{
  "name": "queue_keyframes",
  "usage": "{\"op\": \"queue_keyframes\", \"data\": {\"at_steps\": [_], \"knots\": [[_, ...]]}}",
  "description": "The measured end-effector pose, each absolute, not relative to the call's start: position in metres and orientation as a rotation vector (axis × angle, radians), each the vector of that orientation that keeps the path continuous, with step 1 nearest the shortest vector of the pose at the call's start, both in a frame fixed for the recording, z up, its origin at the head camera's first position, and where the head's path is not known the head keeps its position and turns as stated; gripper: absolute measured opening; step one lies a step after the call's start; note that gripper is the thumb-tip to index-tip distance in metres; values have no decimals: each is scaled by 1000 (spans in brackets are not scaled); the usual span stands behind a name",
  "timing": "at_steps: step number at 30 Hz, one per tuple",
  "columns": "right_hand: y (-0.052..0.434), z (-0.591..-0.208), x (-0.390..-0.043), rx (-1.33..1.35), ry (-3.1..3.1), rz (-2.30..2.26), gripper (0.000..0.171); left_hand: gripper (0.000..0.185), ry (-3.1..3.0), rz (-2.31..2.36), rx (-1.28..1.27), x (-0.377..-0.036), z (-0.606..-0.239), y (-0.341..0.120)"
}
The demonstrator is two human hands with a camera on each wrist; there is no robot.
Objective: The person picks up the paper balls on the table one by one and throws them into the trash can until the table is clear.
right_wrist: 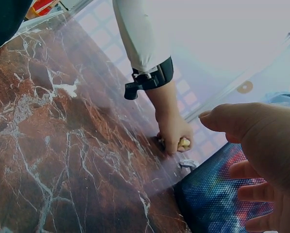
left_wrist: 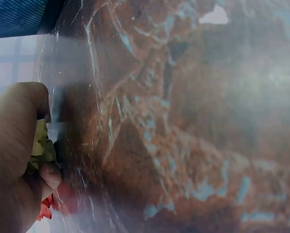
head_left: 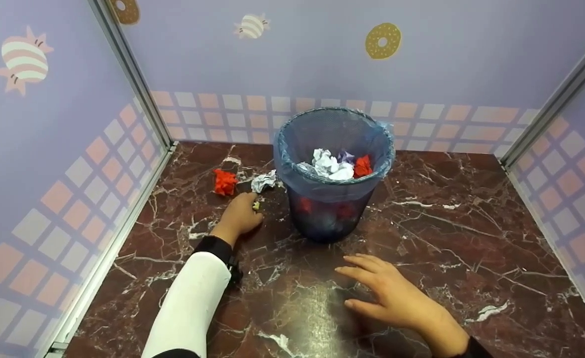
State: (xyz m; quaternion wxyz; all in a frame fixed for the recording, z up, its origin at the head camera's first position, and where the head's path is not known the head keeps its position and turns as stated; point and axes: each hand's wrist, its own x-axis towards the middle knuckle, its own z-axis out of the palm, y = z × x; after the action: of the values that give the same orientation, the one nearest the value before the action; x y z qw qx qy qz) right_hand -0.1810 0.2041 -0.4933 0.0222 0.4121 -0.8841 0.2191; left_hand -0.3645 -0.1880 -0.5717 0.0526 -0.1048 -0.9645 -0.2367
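Yellow paper scrap [head_left: 256, 205] pinched in left hand [head_left: 240, 215] fingers at centre-left of frame, lifted off marble table [head_left: 446, 233] beside lined bin [head_left: 332, 199]; right hand [head_left: 397, 298] flat, fingers spread, steadying at lower centre.

paper balls [head_left: 243, 182] left of bin [head_left: 330, 199] — on floor [head_left: 446, 238]

left forearm: white sleeve [head_left: 190, 303] with a black cuff [head_left: 216, 247] at the wrist. a black strap with a small black camera mount [right_wrist: 145, 83] encircles that wrist. right arm: a dark sleeve edge [head_left: 474, 348] shows at the wrist. both hands are bare.
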Motion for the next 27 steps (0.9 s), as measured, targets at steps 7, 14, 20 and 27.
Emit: {"op": "queue_keyframes", "data": {"at_steps": [7, 14, 20, 27], "knots": [[205, -494, -181, 1270, -2756, 696, 59, 24, -2943, -780, -307, -364, -572, -189], [206, -494, -180, 1277, -2755, 705, 58, 21, -2953, -806, -318, -364, -574, -189], [207, -496, -181, 1276, -2734, 679, 58, 21, -2953, -806, -295, -364, -574, -190], [211, -494, -184, 1260, -2732, 657, 59, 27, -2991, -847, -238, -359, -569, -195]]}}
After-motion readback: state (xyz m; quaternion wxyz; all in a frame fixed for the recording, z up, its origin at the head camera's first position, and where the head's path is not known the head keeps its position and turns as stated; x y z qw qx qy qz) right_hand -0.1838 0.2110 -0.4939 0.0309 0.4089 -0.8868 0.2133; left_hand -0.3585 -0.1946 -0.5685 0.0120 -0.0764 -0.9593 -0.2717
